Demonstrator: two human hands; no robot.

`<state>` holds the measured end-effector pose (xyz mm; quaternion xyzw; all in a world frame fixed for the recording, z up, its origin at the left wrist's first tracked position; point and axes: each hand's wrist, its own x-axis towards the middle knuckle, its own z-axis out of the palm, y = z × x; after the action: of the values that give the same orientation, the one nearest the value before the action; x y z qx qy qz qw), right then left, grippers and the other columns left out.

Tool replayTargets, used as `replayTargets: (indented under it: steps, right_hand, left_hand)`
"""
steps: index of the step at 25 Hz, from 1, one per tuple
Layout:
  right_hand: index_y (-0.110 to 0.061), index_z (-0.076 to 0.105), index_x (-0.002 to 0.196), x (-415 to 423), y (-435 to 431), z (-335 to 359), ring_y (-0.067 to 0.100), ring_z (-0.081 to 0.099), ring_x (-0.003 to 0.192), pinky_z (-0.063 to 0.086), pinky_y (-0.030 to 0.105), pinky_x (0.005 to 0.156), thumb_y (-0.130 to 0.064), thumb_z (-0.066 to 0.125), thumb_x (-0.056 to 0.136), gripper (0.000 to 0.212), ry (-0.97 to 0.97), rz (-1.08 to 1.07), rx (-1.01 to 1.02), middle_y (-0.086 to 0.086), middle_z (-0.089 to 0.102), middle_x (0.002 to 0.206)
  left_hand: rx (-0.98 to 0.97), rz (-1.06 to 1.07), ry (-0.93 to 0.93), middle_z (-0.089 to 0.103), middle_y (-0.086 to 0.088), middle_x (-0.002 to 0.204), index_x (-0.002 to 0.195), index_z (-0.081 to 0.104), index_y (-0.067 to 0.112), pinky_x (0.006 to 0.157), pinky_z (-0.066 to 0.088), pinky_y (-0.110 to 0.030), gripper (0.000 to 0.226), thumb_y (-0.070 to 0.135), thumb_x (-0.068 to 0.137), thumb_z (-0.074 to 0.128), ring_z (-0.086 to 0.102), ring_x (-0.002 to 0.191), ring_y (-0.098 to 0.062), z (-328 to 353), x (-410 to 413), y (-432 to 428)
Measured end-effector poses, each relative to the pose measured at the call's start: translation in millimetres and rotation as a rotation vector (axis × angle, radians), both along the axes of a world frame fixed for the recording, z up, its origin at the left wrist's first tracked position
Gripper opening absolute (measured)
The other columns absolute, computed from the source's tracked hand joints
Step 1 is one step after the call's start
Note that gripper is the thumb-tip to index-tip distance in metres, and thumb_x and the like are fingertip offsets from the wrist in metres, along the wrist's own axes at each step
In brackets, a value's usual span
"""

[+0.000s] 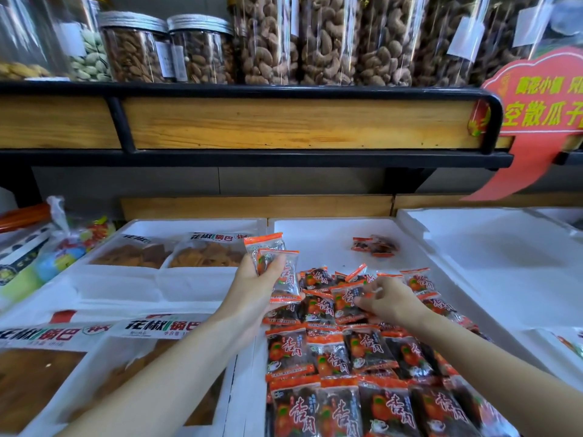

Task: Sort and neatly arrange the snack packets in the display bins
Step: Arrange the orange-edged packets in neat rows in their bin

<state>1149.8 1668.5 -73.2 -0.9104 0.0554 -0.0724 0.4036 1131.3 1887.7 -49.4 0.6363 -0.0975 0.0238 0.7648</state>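
Note:
Small orange-and-black snack packets (350,357) fill the near half of the middle white foam bin (318,230), lying in rough rows. My left hand (255,287) holds a stack of these packets (273,260) upright above the bin's left side. My right hand (389,299) reaches into the pile and pinches the edge of one packet (348,299). A couple of stray packets (375,246) lie alone at the bin's far end.
The left foam bin (110,279) holds large bags of rice crackers (170,252). A white foam bin (492,247) stands on the right. Mixed candy bags (47,247) lie far left. Above, a wooden shelf (284,121) carries nut jars (268,39), and a red sign (542,111) hangs at right.

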Motion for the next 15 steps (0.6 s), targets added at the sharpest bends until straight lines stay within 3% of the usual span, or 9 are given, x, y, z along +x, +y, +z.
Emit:
replayTargets:
  steps: [4,6,9,12,14,15]
  right_hand:
    - [-0.006,0.06,0.108,-0.2,0.3,2.2,0.011,0.055,0.071,0.04,0.02,0.061,-0.029,0.069,0.084,0.034,-0.006,0.019,-0.139,0.0,0.058,0.079]
    - [-0.005,0.063,0.104,-2.4,-1.1,4.6,0.011,0.054,0.072,0.04,0.02,0.062,-0.031,0.068,0.084,0.034,-0.015,0.04,-0.221,-0.001,0.057,0.078]
    - [-0.011,0.055,0.114,-10.8,-0.7,9.5,0.013,0.056,0.084,0.045,0.021,0.068,-0.039,0.066,0.084,0.043,-0.169,0.011,-0.374,0.001,0.056,0.099]
    - [-0.016,0.051,0.111,-29.3,17.9,18.6,0.002,0.053,0.074,0.041,0.01,0.062,-0.034,0.062,0.087,0.032,-0.34,0.162,-0.123,-0.005,0.055,0.093]
    - [-0.02,0.05,0.108,-40.4,34.9,22.6,0.003,0.056,0.071,0.047,0.011,0.064,-0.029,0.063,0.087,0.026,-0.268,0.29,0.132,-0.006,0.057,0.089]
    - [-0.02,0.049,0.105,-42.8,39.4,22.2,0.007,0.058,0.071,0.051,0.018,0.067,-0.027,0.064,0.087,0.024,-0.253,0.3,0.249,-0.004,0.058,0.085]
  left_hand:
    - [0.008,-0.022,0.028,0.067,-0.003,0.116,0.118,0.052,0.023,0.099,0.046,-0.05,0.022,0.026,0.096,0.054,0.065,0.106,-0.021,-3.1,0.5,-8.1]
    - [0.023,-0.032,0.041,0.069,-0.005,0.114,0.118,0.054,0.022,0.096,0.048,-0.047,0.022,0.026,0.096,0.054,0.066,0.103,-0.021,-5.6,-0.8,-12.5]
    - [0.007,-0.024,0.059,0.07,-0.003,0.11,0.114,0.056,0.02,0.09,0.05,-0.039,0.021,0.026,0.094,0.058,0.067,0.1,-0.018,-9.6,0.4,-20.5]
    - [-0.005,-0.004,0.034,0.072,-0.003,0.102,0.109,0.06,0.018,0.076,0.05,-0.031,0.019,0.025,0.091,0.061,0.068,0.09,-0.016,-11.7,1.4,-32.8]
    - [-0.026,0.001,0.024,0.071,-0.004,0.099,0.108,0.06,0.016,0.08,0.05,-0.033,0.021,0.027,0.09,0.062,0.067,0.09,-0.018,-12.7,1.1,-44.3]
    - [-0.029,0.003,0.024,0.07,-0.005,0.1,0.107,0.06,0.017,0.085,0.05,-0.036,0.022,0.03,0.09,0.062,0.066,0.093,-0.02,-13.0,1.4,-50.7]
